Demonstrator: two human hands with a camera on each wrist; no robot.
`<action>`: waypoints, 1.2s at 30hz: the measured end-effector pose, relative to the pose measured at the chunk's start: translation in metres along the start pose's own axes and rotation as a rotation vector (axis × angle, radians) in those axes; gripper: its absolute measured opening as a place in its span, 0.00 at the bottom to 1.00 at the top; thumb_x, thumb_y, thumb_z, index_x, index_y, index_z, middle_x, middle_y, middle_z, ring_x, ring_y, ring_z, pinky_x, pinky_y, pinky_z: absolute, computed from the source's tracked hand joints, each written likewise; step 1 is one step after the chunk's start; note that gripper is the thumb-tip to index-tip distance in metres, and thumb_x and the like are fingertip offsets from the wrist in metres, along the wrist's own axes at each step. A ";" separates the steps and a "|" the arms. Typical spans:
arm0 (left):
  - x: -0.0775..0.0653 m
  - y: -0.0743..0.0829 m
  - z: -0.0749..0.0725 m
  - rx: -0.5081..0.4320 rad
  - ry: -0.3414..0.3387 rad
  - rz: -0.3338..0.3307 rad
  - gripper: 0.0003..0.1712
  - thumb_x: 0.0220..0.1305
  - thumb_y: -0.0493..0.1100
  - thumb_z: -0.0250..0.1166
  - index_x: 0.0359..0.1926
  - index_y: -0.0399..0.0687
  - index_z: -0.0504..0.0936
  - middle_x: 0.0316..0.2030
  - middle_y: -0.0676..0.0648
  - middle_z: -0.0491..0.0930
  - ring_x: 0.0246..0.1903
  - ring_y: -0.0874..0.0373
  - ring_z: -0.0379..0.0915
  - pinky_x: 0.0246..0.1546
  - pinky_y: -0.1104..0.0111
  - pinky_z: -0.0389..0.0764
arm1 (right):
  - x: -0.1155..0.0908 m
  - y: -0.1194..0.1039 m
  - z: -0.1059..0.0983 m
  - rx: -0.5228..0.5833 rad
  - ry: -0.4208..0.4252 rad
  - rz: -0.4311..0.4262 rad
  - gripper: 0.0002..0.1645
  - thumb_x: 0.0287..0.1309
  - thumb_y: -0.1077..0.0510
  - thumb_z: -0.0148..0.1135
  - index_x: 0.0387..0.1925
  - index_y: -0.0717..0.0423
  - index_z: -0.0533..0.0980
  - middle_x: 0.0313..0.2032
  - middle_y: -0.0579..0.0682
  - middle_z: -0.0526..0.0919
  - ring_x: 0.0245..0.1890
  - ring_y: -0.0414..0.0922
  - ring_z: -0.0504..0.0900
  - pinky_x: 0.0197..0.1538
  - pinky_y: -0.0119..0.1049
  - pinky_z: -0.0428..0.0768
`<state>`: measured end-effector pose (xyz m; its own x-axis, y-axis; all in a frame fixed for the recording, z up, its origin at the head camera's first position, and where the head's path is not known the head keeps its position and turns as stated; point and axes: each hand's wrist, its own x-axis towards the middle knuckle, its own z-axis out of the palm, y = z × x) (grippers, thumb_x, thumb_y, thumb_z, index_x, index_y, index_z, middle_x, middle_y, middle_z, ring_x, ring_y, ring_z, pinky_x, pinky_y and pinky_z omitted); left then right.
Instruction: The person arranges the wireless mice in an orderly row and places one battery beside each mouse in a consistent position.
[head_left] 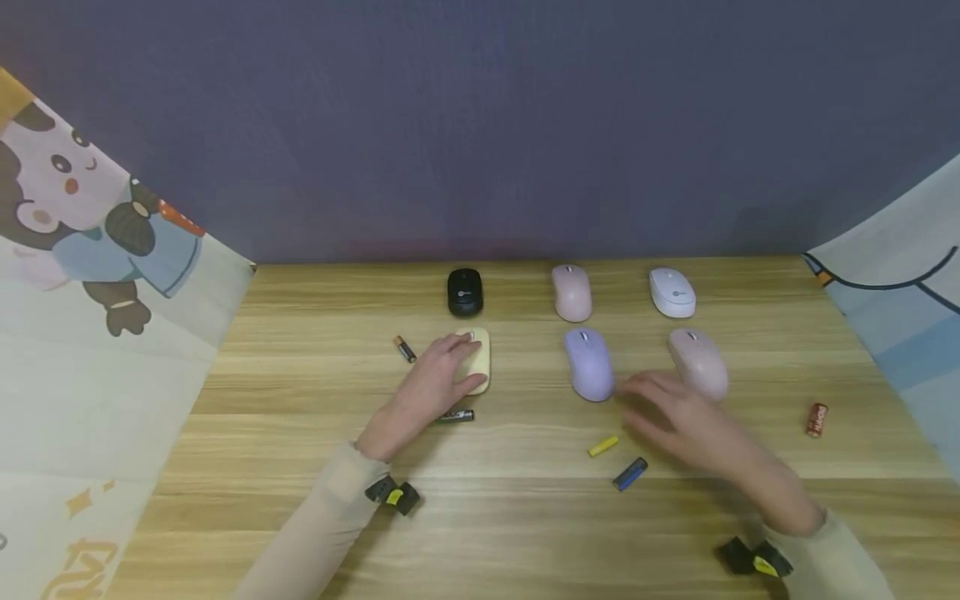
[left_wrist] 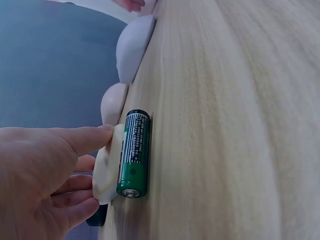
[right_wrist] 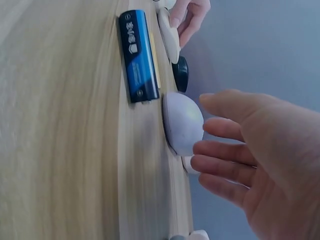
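Observation:
My left hand [head_left: 423, 390] holds a pale yellow computer mouse [head_left: 482, 363] on the table, thumb on one side and fingers on the other. Right beside that mouse lies a green and black battery [left_wrist: 134, 157], partly covered by the hand in the head view. My right hand [head_left: 678, 418], its fingers relaxed and holding nothing, is just right of a purple mouse [head_left: 589, 364]. Behind that hand sits a pink mouse [head_left: 699, 362], partly overlapped by it. Toward the front of the purple mouse lie a thin yellow battery [head_left: 603, 447] and a blue and black battery [head_left: 630, 474].
Along the table's back stand a black mouse [head_left: 465, 292], another pink mouse [head_left: 572, 293] and a white mouse [head_left: 672, 292]. A small black and copper battery [head_left: 404, 348] lies at the left, a red battery [head_left: 817, 420] at the far right. A dark wall [head_left: 480, 133] rises behind.

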<state>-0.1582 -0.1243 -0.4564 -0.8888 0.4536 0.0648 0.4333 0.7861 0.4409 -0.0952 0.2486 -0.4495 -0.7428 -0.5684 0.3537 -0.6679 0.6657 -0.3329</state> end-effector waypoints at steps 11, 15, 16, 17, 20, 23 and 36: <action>0.000 0.002 -0.002 -0.006 0.003 -0.004 0.35 0.65 0.51 0.73 0.67 0.38 0.77 0.69 0.36 0.73 0.68 0.40 0.70 0.73 0.53 0.70 | 0.002 -0.009 0.009 0.042 -0.112 -0.079 0.23 0.50 0.60 0.78 0.50 0.55 0.83 0.48 0.46 0.86 0.49 0.48 0.86 0.51 0.49 0.87; 0.000 0.002 -0.002 -0.013 0.004 -0.004 0.35 0.64 0.51 0.73 0.66 0.37 0.77 0.68 0.36 0.74 0.67 0.40 0.71 0.72 0.53 0.71 | 0.002 -0.010 0.013 0.079 -0.124 -0.110 0.23 0.48 0.59 0.80 0.48 0.52 0.83 0.46 0.41 0.85 0.47 0.41 0.84 0.48 0.41 0.87; 0.000 0.002 -0.002 -0.012 0.003 -0.003 0.35 0.64 0.51 0.74 0.66 0.37 0.77 0.68 0.35 0.74 0.67 0.40 0.71 0.72 0.53 0.72 | 0.002 -0.010 0.013 0.080 -0.124 -0.115 0.23 0.48 0.58 0.80 0.47 0.51 0.83 0.46 0.40 0.84 0.46 0.40 0.84 0.47 0.40 0.87; 0.000 0.002 -0.003 -0.011 0.001 -0.002 0.35 0.64 0.51 0.73 0.66 0.37 0.77 0.68 0.35 0.74 0.67 0.40 0.71 0.72 0.53 0.72 | 0.002 -0.010 0.014 0.081 -0.126 -0.115 0.23 0.48 0.58 0.81 0.47 0.50 0.83 0.46 0.39 0.84 0.46 0.39 0.84 0.46 0.39 0.87; 0.001 0.002 -0.003 -0.007 -0.001 0.002 0.35 0.64 0.51 0.73 0.66 0.36 0.77 0.68 0.35 0.74 0.67 0.40 0.71 0.72 0.53 0.72 | 0.002 -0.012 0.014 0.091 -0.143 -0.115 0.23 0.48 0.59 0.81 0.48 0.50 0.83 0.47 0.39 0.84 0.46 0.40 0.84 0.46 0.40 0.87; 0.001 0.002 -0.003 -0.005 0.001 0.009 0.34 0.65 0.50 0.73 0.65 0.36 0.77 0.67 0.35 0.74 0.67 0.40 0.71 0.72 0.53 0.72 | 0.003 -0.013 0.015 0.102 -0.167 -0.117 0.23 0.49 0.60 0.81 0.48 0.49 0.83 0.47 0.39 0.84 0.46 0.41 0.84 0.47 0.42 0.87; 0.001 0.002 -0.003 -0.013 0.008 0.013 0.35 0.64 0.51 0.74 0.65 0.36 0.78 0.67 0.35 0.74 0.67 0.40 0.71 0.72 0.53 0.72 | 0.006 -0.014 0.017 0.100 -0.211 -0.143 0.19 0.51 0.60 0.79 0.46 0.48 0.83 0.44 0.40 0.83 0.43 0.38 0.82 0.43 0.37 0.86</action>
<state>-0.1587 -0.1240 -0.4528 -0.8846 0.4599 0.0779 0.4426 0.7748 0.4514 -0.0911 0.2279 -0.4575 -0.6269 -0.7483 0.2170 -0.7601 0.5262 -0.3813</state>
